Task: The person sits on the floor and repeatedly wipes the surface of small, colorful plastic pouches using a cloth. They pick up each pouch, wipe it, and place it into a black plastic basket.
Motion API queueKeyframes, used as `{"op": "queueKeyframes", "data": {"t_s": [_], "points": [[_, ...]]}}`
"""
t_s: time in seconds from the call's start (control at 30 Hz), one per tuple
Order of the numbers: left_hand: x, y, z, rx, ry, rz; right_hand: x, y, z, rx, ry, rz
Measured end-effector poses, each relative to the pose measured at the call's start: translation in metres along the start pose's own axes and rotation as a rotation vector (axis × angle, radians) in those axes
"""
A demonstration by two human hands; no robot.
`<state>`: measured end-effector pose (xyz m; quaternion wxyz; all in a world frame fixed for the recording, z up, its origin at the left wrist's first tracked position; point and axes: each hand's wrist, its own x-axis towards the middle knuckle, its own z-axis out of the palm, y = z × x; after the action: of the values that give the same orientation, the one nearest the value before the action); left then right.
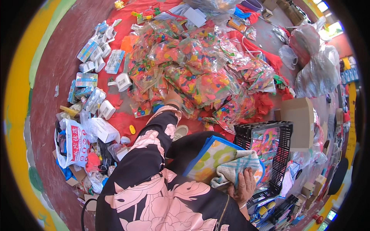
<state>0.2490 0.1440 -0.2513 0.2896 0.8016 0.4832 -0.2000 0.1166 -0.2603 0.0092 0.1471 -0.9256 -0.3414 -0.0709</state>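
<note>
Some plastic pkts crated, most apparently not: L hand in heap left of black crate, grip unclear; R hand unclenched on checked towel.

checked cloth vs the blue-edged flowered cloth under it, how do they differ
The checked cloth is pale with blue-green lines; the flowered cloth has big green and yellow-orange blooms and a blue border.
The checked cloth is bunched up on top; the flowered cloth lies flatter beneath.
The right hand rests on the checked cloth, not on the flowered cloth's printed part.
Both have pale grounds.
</note>
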Motion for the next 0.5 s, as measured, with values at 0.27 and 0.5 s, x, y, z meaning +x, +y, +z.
{"op": "queueKeyframes", "data": {"t_s": [0.27,0.5], "points": [[0.028,-0.041,0.052,-0.024,0.145,0.202,0.005,-0.003,-0.009,0.076,0.010,-0.002],[0.019,-0.085,0.040,-0.297,0.401,0.129,0.006,-0.009,-0.017,0.115,0.012,0.006]]}}
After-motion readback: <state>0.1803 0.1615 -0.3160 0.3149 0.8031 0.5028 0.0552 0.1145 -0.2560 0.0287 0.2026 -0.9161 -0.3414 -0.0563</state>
